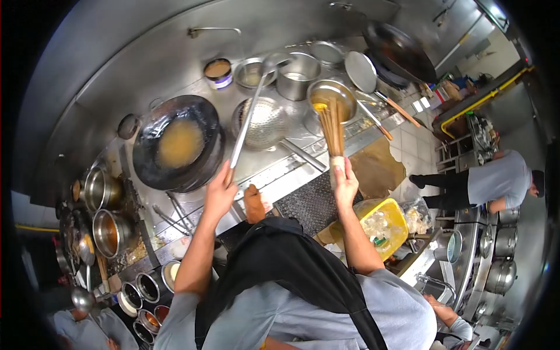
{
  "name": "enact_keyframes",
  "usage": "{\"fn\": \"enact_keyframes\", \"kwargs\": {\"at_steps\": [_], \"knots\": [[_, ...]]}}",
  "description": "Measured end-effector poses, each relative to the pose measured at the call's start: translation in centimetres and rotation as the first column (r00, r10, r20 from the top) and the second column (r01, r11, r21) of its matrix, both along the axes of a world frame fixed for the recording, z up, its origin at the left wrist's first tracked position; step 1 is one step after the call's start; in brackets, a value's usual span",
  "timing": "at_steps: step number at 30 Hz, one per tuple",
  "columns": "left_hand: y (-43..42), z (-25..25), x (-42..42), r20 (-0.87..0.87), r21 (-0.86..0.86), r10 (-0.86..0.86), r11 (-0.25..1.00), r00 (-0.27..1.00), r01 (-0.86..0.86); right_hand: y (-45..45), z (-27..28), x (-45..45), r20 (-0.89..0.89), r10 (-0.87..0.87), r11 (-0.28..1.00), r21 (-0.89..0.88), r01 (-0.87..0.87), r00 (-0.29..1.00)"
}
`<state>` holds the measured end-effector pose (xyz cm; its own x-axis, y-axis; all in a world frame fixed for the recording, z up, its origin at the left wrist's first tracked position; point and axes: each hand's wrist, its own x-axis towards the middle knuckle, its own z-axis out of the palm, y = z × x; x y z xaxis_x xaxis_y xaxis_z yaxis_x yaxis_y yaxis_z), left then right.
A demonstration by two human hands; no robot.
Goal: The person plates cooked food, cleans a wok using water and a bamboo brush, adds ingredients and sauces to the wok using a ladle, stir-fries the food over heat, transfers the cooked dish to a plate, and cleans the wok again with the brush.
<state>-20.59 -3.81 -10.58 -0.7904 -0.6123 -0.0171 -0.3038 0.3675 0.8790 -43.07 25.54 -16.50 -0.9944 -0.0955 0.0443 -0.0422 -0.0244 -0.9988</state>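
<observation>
My left hand (220, 195) is closed around the handle of a long metal ladle (248, 119). Its bowl rests or hovers by the rims of a metal bowl (244, 80) and a steel pot (298, 87); contact is unclear. In my right hand (345, 185) is a bamboo wok brush (333, 134), gripped at its pale bound end. The bristles reach over a steel pot (345, 93) with something yellow at its rim. A perforated strainer (265, 122) lies between my hands. Left of it sits a black wok (214, 137) with brownish liquid in the bottom.
A labelled tin (218, 74) stands at the back. Steel pots (102, 186) and sauce containers (147, 287) crowd the left. A yellow bin (399, 224) of waste is by my right arm. One person (499, 178) stands at the right; others show at both lower corners.
</observation>
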Motion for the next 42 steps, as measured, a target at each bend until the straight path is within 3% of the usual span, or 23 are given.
{"fn": "enact_keyframes", "kwargs": {"at_steps": [3,4,7,9,12,14,15,16,17,18,20,23,26,27,29,31,34,36,37,38,39,41,42], "knots": [[4.2,-0.2,-11.5,-0.001,0.117,-0.136,0.984,0.991,0.135,6.7,0.2,-1.3,-0.03,-0.08,0.995,0.05,0.081,0.996],[5.0,-3.6,-15.5,-0.132,-0.043,-0.164,0.986,0.978,0.16,8.0,0.8,-1.4,-0.055,-0.092,0.992,0.076,0.096,0.994],[8.7,-5.9,-23.4,0.117,-0.18,-0.227,0.953,0.967,0.245,10.6,1.8,-2.0,-0.107,-0.116,0.977,0.166,0.133,0.987],[10.9,-6.7,-26.1,0.269,-0.209,-0.21,0.94,0.94,0.27,11.3,2.0,-2.4,-0.116,-0.116,0.967,0.214,0.139,0.987],[11.8,-9.9,-27.4,0.266,-0.239,-0.304,0.898,0.915,0.368,9.9,2.6,-2.6,-0.113,-0.049,0.978,0.194,0.07,0.992],[13.0,-6.1,-24.1,0.093,-0.428,-0.263,0.86,0.96,0.277,7.7,3.0,-2.0,-0.213,-0.018,0.945,0.317,0.086,0.977],[13.2,-3.7,-21.9,-0.14,-0.385,-0.331,0.887,0.933,0.257,6.7,2.6,-1.7,-0.297,0.027,0.89,0.441,0.112,0.955],[13.4,-1.7,-19.8,-0.087,-0.072,-0.38,0.925,0.921,0.374,4.5,4.5,-0.3,-0.385,0.061,0.871,0.47,0.139,0.921],[13.7,0.1,-17.8,-0.178,0.379,-0.433,0.799,0.884,0.467,2.3,5.2,1.1,-0.448,0.099,0.889,0.441,0.124,0.888],[14.0,1.6,-15.0,-0.251,0.373,-0.431,0.783,0.867,0.498,0.5,5.7,2.5,-0.503,0.228,0.899,0.437,0.018,0.834],[13.8,1.5,-11.2,-0.273,0.235,-0.223,0.928,0.936,0.289,-2.7,5.8,5.1,-0.567,0.468,0.868,0.44,-0.231,0.678],[8.2,3.7,-5.8,-0.141,0.394,0.282,0.895,0.949,-0.208,-7.4,6.8,8.0,-0.482,0.707,0.706,0.445,-0.551,0.517],[-2.2,1.9,0.9,-0.016,-0.108,0.392,0.914,0.92,-0.392,-13.1,5.8,10.0,-0.453,0.761,0.645,0.447,-0.62,0.464],[-5.4,3.0,3.3,-0.021,-0.442,0.357,0.835,0.934,-0.329,-15.2,5.5,10.7,-0.441,0.781,0.619,0.456,-0.639,0.442],[-9.7,6.9,6.2,0.126,-0.587,0.355,0.779,0.927,-0.219,-20.1,5.4,12.4,-0.451,0.831,0.546,0.549,-0.633,0.327],[-13.6,8.2,7.2,0.343,-0.519,0.28,0.852,0.897,-0.068,-25.3,4.9,14.4,-0.407,0.885,0.454,0.652,-0.608,0.226],[-22.0,2.1,7.4,0.533,-0.243,-0.099,0.933,0.84,0.264,-32.0,2.2,17.4,-0.256,0.952,0.307,0.766,-0.565,0.171],[-26.5,0.9,3.7,0.752,-0.262,-0.049,0.893,0.657,0.366,-34.8,0.6,18.7,-0.142,0.977,0.205,0.83,-0.519,0.159],[-28.3,1.2,2.2,0.751,-0.322,0.089,0.915,0.655,0.245,-35.7,-0.1,19.4,-0.083,0.984,0.151,0.86,-0.488,0.159],[-33.7,-4.8,1.6,0.687,-0.388,0.231,0.918,0.689,0.079,-36.5,-0.6,19.6,-0.031,0.986,0.102,0.886,-0.452,0.163],[-33.9,-4.1,0.3,0.604,-0.438,0.247,0.897,0.758,0.057,-37.1,-0.6,19.5,-0.017,0.985,0.087,0.909,-0.409,0.174],[-31.7,-1.5,-0.6,0.674,-0.104,0.077,0.995,0.734,-0.009,-37.5,-0.4,19.7,0.017,0.984,0.044,0.944,-0.328,0.179],[-31.2,-3.7,0.5,0.696,-0.205,0.032,0.966,0.717,0.157,-38.1,-1.1,19.6,0.044,0.984,0.024,0.929,-0.37,0.175]]}}
